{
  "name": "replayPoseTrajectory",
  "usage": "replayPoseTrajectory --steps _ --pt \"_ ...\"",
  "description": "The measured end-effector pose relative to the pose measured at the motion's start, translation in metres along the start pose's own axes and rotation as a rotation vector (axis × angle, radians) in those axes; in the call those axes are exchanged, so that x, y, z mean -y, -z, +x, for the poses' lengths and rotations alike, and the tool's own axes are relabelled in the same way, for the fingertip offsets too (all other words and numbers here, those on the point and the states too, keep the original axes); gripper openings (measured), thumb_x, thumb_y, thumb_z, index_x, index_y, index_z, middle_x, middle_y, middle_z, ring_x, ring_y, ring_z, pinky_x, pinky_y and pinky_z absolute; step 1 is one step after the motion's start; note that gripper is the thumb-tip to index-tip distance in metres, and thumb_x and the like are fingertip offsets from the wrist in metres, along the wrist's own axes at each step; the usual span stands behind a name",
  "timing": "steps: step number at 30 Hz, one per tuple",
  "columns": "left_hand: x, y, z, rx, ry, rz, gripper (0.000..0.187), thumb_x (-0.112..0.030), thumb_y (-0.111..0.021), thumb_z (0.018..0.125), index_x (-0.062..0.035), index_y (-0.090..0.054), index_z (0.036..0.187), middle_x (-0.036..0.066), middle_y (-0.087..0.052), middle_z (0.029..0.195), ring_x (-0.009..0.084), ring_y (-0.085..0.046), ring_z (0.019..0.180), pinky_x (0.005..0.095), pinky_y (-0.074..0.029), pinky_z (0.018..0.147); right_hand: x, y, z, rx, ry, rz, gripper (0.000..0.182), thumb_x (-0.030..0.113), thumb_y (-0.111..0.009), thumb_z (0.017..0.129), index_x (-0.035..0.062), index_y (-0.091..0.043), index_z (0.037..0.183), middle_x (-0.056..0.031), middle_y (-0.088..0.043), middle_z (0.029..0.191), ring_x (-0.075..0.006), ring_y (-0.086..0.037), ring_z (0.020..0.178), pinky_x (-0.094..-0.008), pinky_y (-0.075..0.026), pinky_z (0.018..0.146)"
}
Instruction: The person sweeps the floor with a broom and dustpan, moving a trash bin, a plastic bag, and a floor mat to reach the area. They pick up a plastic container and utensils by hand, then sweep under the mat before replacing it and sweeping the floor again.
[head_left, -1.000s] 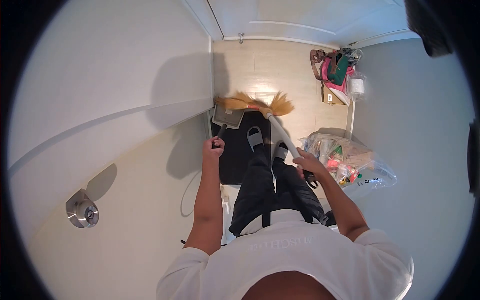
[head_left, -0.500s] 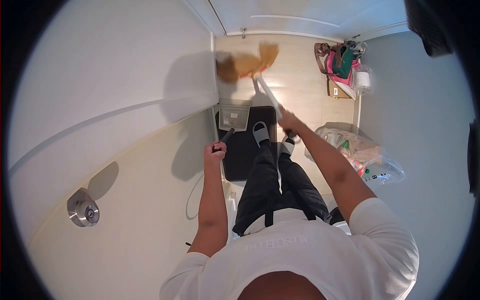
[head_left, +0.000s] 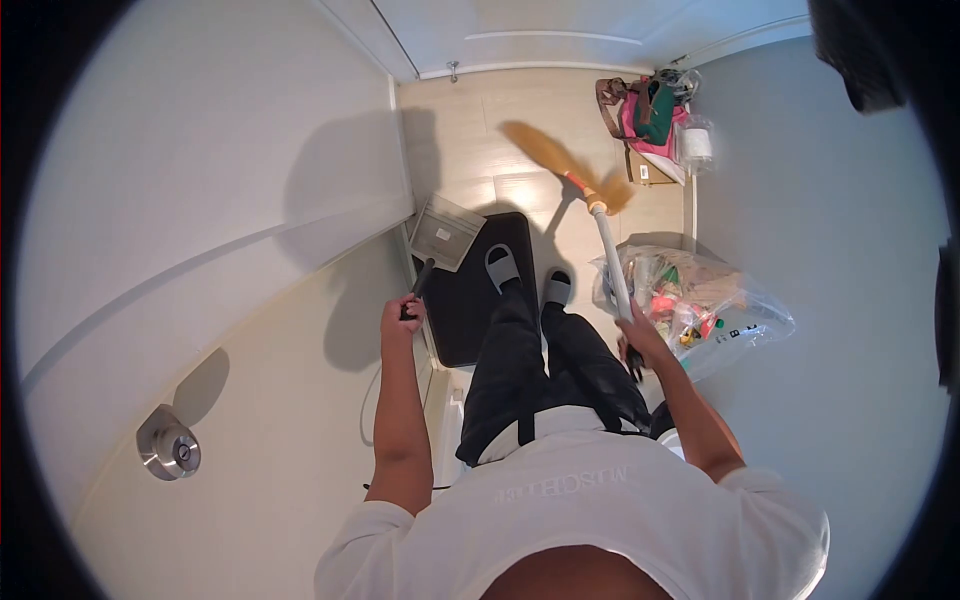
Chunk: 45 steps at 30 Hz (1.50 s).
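My left hand [head_left: 403, 314] is wrapped round the black handle of a grey dustpan [head_left: 445, 236], whose pan is tilted over the upper left corner of a black mat [head_left: 455, 320]. In my right hand [head_left: 645, 343] is the pale shaft of a broom [head_left: 612, 255], gripped near its black end. The broom's tan bristle head [head_left: 545, 150] points up and left over the light floor and is smeared by motion. My feet, in grey slide sandals [head_left: 500, 264], stand between the two tools, one of them on the mat.
A clear plastic bag of rubbish [head_left: 705, 305] lies at the right wall. Farther up are a green and pink bag [head_left: 655, 115], a cardboard box [head_left: 650, 172] and a wrapped white roll [head_left: 696, 145]. A door with a round knob [head_left: 170, 450] stands on my left.
My right hand has drawn back toward me and to the right, swinging the broom head away from the left wall. The dustpan has tilted and shifted slightly left with my left hand.
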<state>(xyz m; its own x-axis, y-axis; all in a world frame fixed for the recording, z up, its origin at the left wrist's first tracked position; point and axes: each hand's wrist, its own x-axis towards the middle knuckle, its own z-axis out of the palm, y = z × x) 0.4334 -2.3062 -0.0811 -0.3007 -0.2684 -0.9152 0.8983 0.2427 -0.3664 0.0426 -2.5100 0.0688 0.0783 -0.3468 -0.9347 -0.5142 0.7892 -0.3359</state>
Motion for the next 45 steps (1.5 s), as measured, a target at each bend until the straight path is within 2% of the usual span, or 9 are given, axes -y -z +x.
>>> replayPoseTrajectory --steps 4,9,19,24,32,34,35,38,45 --pt "0.004 -0.022 0.006 -0.099 -0.124 0.073 0.009 0.000 -0.044 0.074 0.0012 -0.035 0.075 0.008 -0.039 0.061 0.0104 -0.036 0.040 0.0181 -0.030 0.031 -0.007 -0.043 0.097 0.320 -0.322 0.215 0.077 0.009 -0.052 0.073 0.0059 0.002 0.128 -0.0087 -0.046 0.052 -0.0169 -0.045 0.036 -0.0320 -0.039 0.033" --pt "0.008 -0.025 0.011 -0.139 -0.104 0.081 0.009 0.001 -0.044 0.074 0.0012 -0.035 0.076 0.008 -0.039 0.061 0.0103 -0.035 0.039 0.0180 -0.030 0.031 -0.011 -0.129 0.046 0.196 -0.088 0.054 0.059 0.003 -0.051 0.072 0.0105 -0.023 0.123 -0.0047 -0.042 0.051 -0.0147 -0.044 0.036 -0.0284 -0.039 0.034" --pt "0.000 -0.012 0.013 -0.142 -0.138 0.121 0.010 0.000 -0.043 0.075 0.0023 -0.034 0.078 0.010 -0.040 0.062 0.0105 -0.035 0.038 0.0183 -0.030 0.030 0.000 -0.019 -0.058 0.338 -0.138 0.131 0.065 0.007 -0.050 0.077 0.0136 -0.016 0.132 0.0001 -0.038 0.049 -0.0089 -0.038 0.034 -0.0227 -0.034 0.031" --pt "0.001 -0.007 0.018 -0.107 -0.118 0.111 0.010 0.001 -0.043 0.075 0.0019 -0.034 0.078 0.010 -0.040 0.063 0.0103 -0.035 0.039 0.0184 -0.029 0.030 -0.015 -0.043 0.006 0.416 -0.112 0.656 0.011 0.005 -0.049 0.077 0.0057 -0.042 0.086 0.0006 -0.037 0.049 -0.0074 -0.035 0.035 -0.0207 -0.032 0.032" --pt "0.017 0.000 0.009 -0.075 -0.138 0.086 0.009 -0.001 -0.043 0.076 0.0022 -0.035 0.079 0.010 -0.041 0.064 0.0105 -0.037 0.041 0.0179 -0.030 0.031 0.037 -0.070 0.054 0.764 -0.244 0.897 0.029 0.016 -0.044 0.083 0.0147 -0.033 0.056 0.0066 -0.032 0.045 -0.0017 -0.032 0.033 -0.0170 -0.030 0.030" --pt "0.021 0.007 0.005 -0.054 -0.159 0.093 0.010 -0.001 -0.043 0.076 0.0025 -0.035 0.080 0.011 -0.041 0.064 0.0105 -0.037 0.041 0.0179 -0.030 0.032 0.023 -0.033 0.058 0.819 -0.176 0.888 0.027 0.016 -0.047 0.081 0.0109 -0.036 0.058 0.0040 -0.034 0.046 -0.0032 -0.032 0.035 -0.0179 -0.028 0.031" --pt "0.024 0.012 0.000 -0.044 -0.180 0.105 0.010 -0.002 -0.043 0.077 0.0027 -0.034 0.080 0.011 -0.041 0.065 0.0104 -0.037 0.041 0.0179 -0.030 0.032 0.030 -0.011 0.049 0.831 -0.616 1.059 0.030 0.020 -0.048 0.082 0.0114 -0.034 0.057 0.0027 -0.033 0.045 -0.0039 -0.032 0.036 -0.0182 -0.028 0.030" --pt "0.032 0.019 -0.010 -0.085 -0.153 -0.016 0.012 -0.003 -0.044 0.077 0.0028 -0.034 0.081 0.012 -0.041 0.066 0.0105 -0.037 0.041 0.0183 -0.030 0.032 0.046 0.011 0.007 0.430 -0.194 0.400 0.052 0.011 -0.047 0.080 0.0233 -0.025 0.125 -0.0017 -0.039 0.053 -0.0069 -0.035 0.035 -0.0196 -0.031 0.029" --pt "0.041 0.020 0.001 0.089 0.049 -0.291 0.012 0.002 -0.042 0.072 0.0024 -0.036 0.082 0.009 -0.039 0.064 0.0121 -0.036 0.043 0.0207 -0.032 0.035 -0.014 -0.026 0.062 0.002 0.156 -0.558 0.069 0.006 -0.043 0.076 0.0095 -0.004 0.132 -0.0138 -0.054 0.058 -0.0197 -0.055 0.046 -0.0306 -0.044 0.037"
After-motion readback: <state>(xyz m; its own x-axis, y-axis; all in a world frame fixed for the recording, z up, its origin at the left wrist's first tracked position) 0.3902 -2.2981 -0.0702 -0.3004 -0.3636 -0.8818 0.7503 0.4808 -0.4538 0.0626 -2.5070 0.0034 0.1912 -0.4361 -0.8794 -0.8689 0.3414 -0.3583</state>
